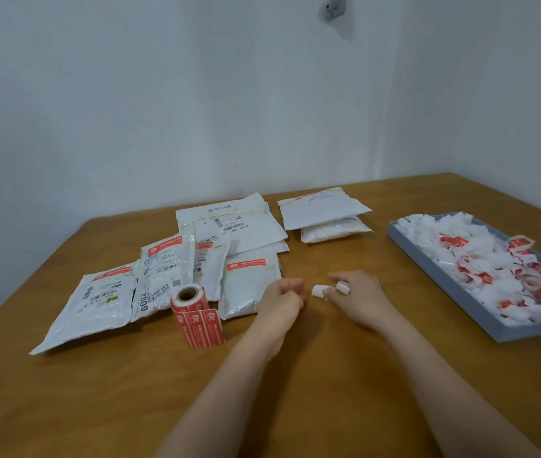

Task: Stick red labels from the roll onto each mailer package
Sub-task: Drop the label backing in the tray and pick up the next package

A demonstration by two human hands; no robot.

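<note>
A: Your left hand is clenched into a loose fist just right of the nearest mailer, and I do not see anything inside it. Why do you keep it there?

B: I think you rest it close to the work, so it is ready for the roll of red labels. The roll stands on the table in front of the mailers, with its free strip hanging down towards you, so the next label is easy to take.

A: And your right hand?

B: Your right hand lies on the table with the fingers curled, and two small white pieces sit at your fingertips. They look like backing paper, but I cannot tell if you pinch them or if they only stick to the fingers.

A: So where do they go?

B: Probably to the grey tray at your right, which already holds many white and red scraps. It is placed on that side so the waste stays apart from the packages.

A: How far are you?

B: Several mailers at the left show a red label on top. The stack at the back right is less clear; I judge that it may come next.
</note>
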